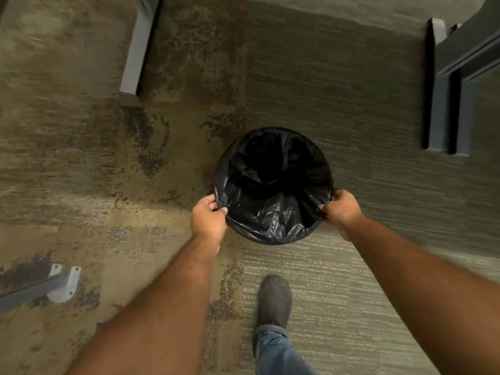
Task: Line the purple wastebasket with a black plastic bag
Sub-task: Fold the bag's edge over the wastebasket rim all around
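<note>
With the left hand [209,217] and right hand [341,208] both pinching the bag [270,207] at the basket's rim, a hard tug could tear it or pull it off the far edge.

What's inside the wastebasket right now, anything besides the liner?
Only the black plastic bag shows, spread open across the mouth, its edge gripped by the left hand and right hand. The bottom is too dark to see, and the bag covers the wastebasket itself.
</note>
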Demonstrator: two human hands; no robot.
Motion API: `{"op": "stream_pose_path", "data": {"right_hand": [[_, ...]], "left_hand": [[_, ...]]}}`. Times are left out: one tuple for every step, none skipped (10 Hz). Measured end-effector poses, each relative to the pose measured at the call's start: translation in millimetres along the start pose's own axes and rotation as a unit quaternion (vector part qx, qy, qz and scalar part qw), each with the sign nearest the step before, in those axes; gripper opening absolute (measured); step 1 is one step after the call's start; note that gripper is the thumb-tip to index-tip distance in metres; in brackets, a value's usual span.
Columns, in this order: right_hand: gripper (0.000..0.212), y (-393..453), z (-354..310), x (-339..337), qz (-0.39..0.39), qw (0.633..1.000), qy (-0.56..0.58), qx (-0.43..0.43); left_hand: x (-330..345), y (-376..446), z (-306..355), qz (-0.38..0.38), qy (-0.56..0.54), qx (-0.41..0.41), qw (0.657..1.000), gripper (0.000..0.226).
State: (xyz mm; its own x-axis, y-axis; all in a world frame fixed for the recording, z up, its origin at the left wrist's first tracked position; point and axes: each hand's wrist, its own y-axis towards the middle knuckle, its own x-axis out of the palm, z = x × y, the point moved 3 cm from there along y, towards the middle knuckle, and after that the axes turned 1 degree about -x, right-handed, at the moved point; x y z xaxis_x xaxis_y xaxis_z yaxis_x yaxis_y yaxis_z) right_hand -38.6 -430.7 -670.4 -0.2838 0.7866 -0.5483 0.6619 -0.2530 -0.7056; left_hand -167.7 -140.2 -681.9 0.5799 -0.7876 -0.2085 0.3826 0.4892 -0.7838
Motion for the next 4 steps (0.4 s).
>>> {"op": "stream_pose_path", "data": {"right_hand": [[0.029,16,8,-6,-0.013,0.999,-0.03,0.003],[0.027,22,10,-5,-0.046,0.999,-0.001,0.027],[0.02,19,6,-3,-0.062,0.998,-0.01,0.03],[0.027,12,3,-8,-0.04,0.998,-0.052,0.007]], "left_hand": [[21,12,5,0.003,0.075,0.003,0.997,0.029],[28,15,10,0.013,0.081,-0.004,0.997,0.026],[25,7,13,0.011,0.115,0.013,0.993,0.032],[27,0,16,0.005,0.189,0.057,0.98,0.053]]}}
